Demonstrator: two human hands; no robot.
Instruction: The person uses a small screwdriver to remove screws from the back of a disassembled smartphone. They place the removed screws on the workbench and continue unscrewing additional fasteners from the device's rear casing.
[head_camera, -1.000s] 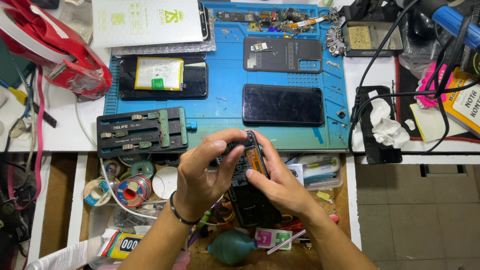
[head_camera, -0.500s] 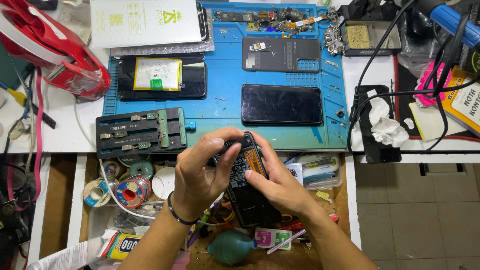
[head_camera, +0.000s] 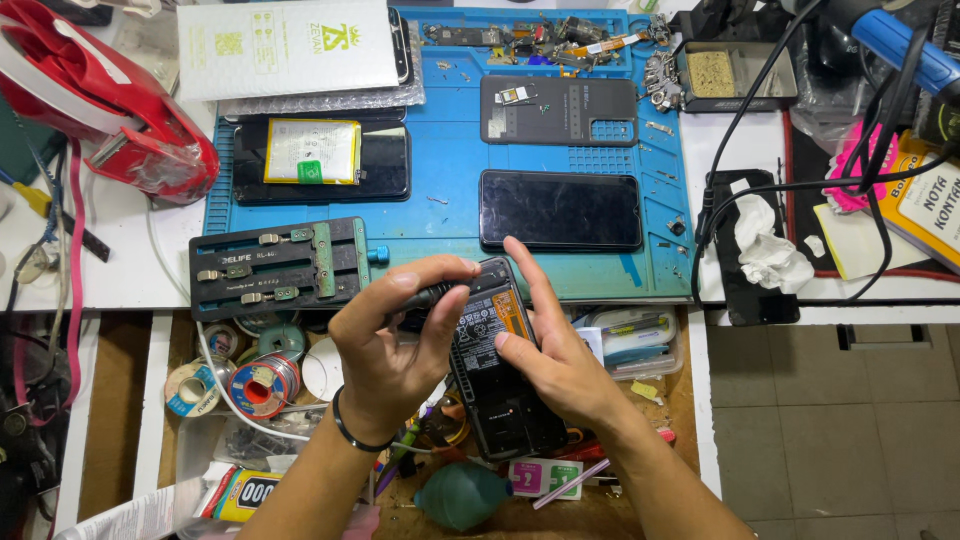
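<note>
Black phones: three (head_camera: 503, 365), two hands (head_camera: 385, 345).

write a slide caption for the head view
Both hands, left hand and right hand, hold an opened phone above a blue mat.

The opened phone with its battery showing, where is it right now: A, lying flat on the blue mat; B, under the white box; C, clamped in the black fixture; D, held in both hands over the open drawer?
D: the opened phone is gripped between the left hand and right hand, in front of the blue mat, above the cluttered drawer.
</note>
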